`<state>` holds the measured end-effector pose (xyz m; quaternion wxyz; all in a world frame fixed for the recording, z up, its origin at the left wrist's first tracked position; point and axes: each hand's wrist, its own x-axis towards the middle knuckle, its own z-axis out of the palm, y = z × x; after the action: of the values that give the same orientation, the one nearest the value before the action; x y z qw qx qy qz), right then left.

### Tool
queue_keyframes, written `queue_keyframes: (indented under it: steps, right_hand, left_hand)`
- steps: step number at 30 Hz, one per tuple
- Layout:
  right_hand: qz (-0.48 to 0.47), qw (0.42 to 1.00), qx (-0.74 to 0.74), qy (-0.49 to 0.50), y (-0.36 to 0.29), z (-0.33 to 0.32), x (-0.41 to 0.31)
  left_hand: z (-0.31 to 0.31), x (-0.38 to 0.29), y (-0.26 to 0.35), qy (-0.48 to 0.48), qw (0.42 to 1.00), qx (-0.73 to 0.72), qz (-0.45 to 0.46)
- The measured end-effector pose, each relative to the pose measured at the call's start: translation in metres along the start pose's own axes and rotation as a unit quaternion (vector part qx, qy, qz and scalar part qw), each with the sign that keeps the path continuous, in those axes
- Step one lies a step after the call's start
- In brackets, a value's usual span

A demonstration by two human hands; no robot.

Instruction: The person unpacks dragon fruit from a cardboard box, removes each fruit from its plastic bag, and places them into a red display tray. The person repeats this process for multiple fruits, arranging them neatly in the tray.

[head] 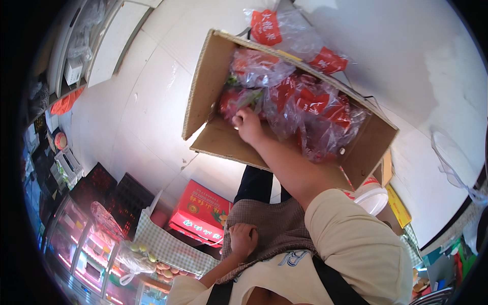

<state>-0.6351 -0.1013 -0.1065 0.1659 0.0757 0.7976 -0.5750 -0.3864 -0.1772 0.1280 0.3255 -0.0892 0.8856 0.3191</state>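
Note:
My right hand (pixel 247 121) reaches into an open cardboard box (pixel 225 143), its fingers curled at a red dragon fruit (pixel 229 102) wrapped in clear plastic. Whether the fingers grip the fruit or its wrapping cannot be made out. Beside it in the box lie several clear plastic bags with red printed labels (pixel 312 103), and another wrapped reddish fruit (pixel 259 65) near the box's far side. My left hand (pixel 243 238) rests on the brown checked apron (pixel 272 225) over my lap, its fingers loosely curled and no object seen in it.
Clear bags with red labels (pixel 297 34) lie on the pale tiled floor (pixel 152 95) beyond the box. A red printed carton (pixel 202 209) stands near my left side, by black plastic crates (pixel 131 198). A white-rimmed tub (pixel 371 200) is at the right.

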Motion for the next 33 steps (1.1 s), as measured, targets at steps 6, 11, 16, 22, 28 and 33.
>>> queue_keyframes:
  steps: [6, 11, 16, 22, 28, 33]
  right_hand:
    - [-0.045, 0.993, 0.098, -0.040, -0.130, -0.094, -0.080]
    - [-0.119, 0.972, 0.173, -0.104, -0.239, -0.186, -0.158]
    - [-0.141, 0.938, 0.277, -0.153, -0.299, -0.247, -0.232]
    - [-0.271, 0.893, 0.151, -0.324, -0.332, -0.277, -0.261]
    - [-0.261, 0.932, 0.128, -0.216, -0.339, -0.308, -0.273]
    - [-0.137, 0.955, -0.238, 0.116, -0.341, -0.305, -0.323]
  left_hand:
    - [0.006, 0.015, -0.011, 0.052, 0.935, -0.239, -0.259]
    - [-0.072, 0.071, -0.008, 0.113, 0.803, -0.558, -0.175]
    - [-0.129, 0.076, 0.076, -0.150, 0.715, -0.683, -0.013]
    - [-0.133, 0.046, 0.168, -0.342, 0.697, -0.630, 0.009]
    - [-0.135, 0.077, 0.226, -0.524, 0.738, -0.424, -0.022]
    - [-0.129, 0.099, 0.268, -0.649, 0.732, -0.207, -0.026]
